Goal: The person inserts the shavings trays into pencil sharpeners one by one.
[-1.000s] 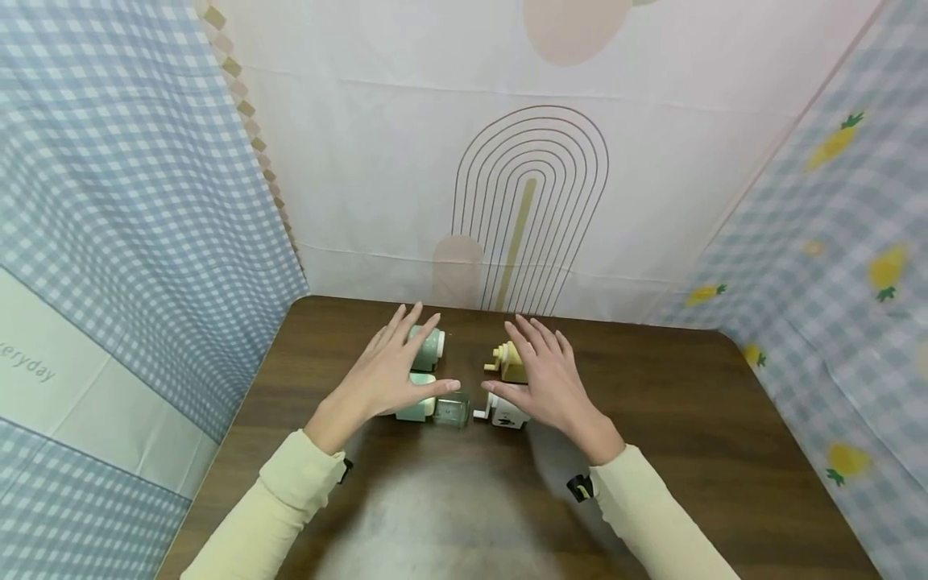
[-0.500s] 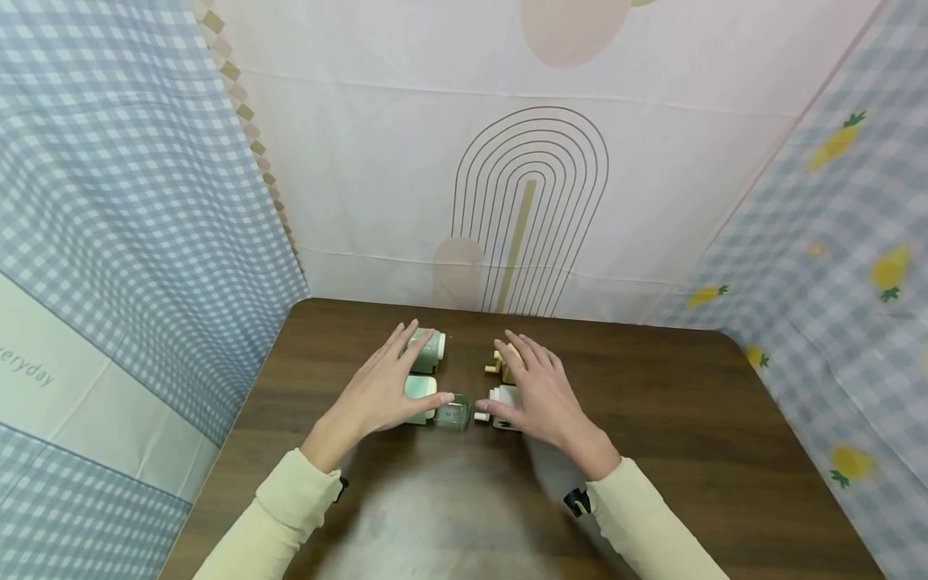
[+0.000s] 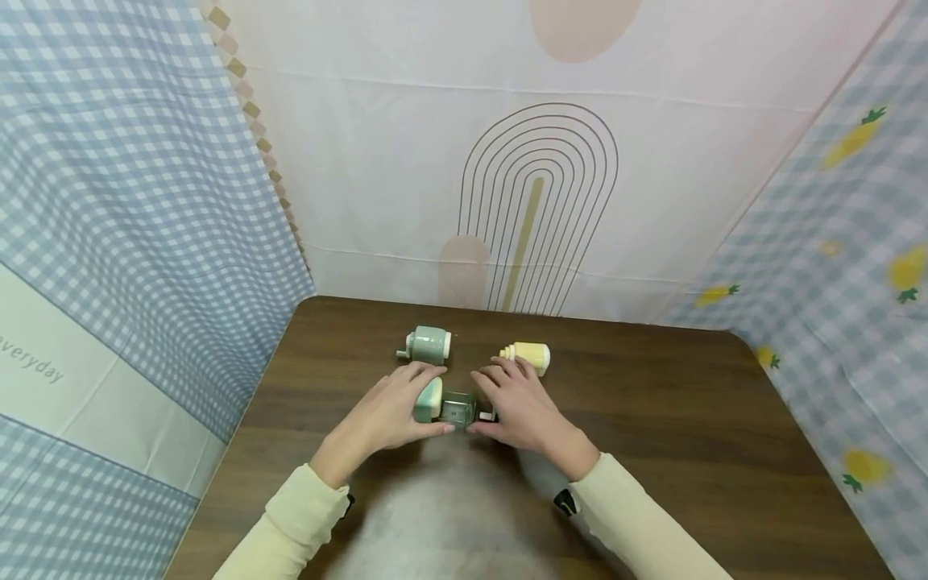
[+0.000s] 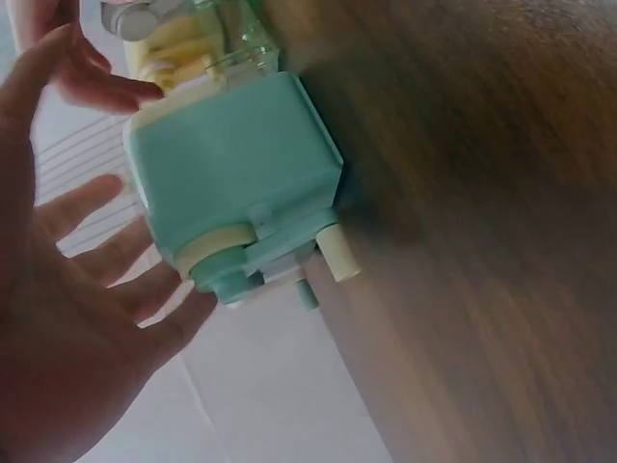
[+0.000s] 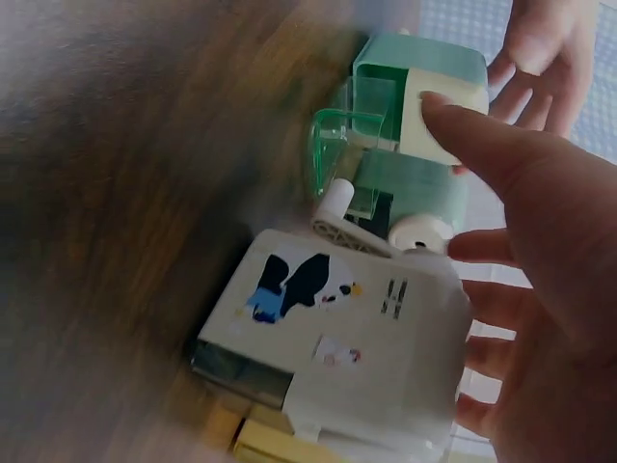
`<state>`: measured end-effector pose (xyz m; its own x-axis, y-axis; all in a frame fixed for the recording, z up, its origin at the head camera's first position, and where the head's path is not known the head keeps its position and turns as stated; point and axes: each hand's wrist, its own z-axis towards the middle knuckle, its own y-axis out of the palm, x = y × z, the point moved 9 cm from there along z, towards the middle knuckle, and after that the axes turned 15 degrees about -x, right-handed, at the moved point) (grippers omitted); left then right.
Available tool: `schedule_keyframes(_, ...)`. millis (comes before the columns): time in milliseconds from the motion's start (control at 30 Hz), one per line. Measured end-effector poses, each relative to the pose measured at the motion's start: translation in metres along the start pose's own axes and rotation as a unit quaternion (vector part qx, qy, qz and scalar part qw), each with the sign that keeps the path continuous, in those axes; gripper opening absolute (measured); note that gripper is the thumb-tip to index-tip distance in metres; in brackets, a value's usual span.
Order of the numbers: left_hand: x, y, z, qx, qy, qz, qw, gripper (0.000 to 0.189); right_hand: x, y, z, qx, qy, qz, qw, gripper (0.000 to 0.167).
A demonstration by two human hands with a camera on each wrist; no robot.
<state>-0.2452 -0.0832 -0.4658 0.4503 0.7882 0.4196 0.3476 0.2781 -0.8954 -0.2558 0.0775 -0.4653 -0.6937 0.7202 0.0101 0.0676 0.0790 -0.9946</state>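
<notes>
A mint-green crank pencil sharpener lies under my left hand, whose spread fingers and thumb come down around it. In the left wrist view the fingers lie along its far side; contact is hard to judge. Beside it is a clear green drawer, pulled out of its body. My right hand hovers over a white sharpener with a penguin sticker, mostly hidden from the head view. Its fingers are loosely bent along that sharpener's side, and the thumb stretches out towards the drawer.
Behind the hands lie a darker green sharpener at left and a yellow sharpener at right. All lie on a brown wooden table. A white patterned curtain borders its back, checked cloths its sides.
Both hands have come lower and nearer to the body, drawing closer together over the front sharpeners. The darker green and yellow sharpeners are now more exposed. The white one is more covered.
</notes>
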Motion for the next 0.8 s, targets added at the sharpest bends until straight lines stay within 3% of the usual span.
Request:
schedule_keyframes(233, -0.002, 0.012, 0.007, -0.043, -0.007, 0.033, 0.9985, 0.088, -0.009, 0.004, 0.013, -0.031, 0.001, -0.046, 0.9984, 0.076)
schedule_keyframes(500, -0.003, 0.020, 0.022, -0.080, -0.033, 0.104, 0.9909, 0.098, -0.018, 0.010, 0.026, -0.077, 0.006, -0.073, 0.9943, 0.066)
schedule_keyframes(633, -0.005, 0.022, 0.028, -0.083, -0.047, 0.107, 0.9897, 0.090, -0.021, 0.015, 0.030, -0.105, 0.013, -0.084, 0.9908, 0.062)
schedule_keyframes(800, -0.005, 0.021, 0.031, -0.080, -0.038, 0.093, 0.9918, 0.073, -0.023, 0.016, 0.034, -0.121, 0.015, -0.078, 0.9895, 0.058)
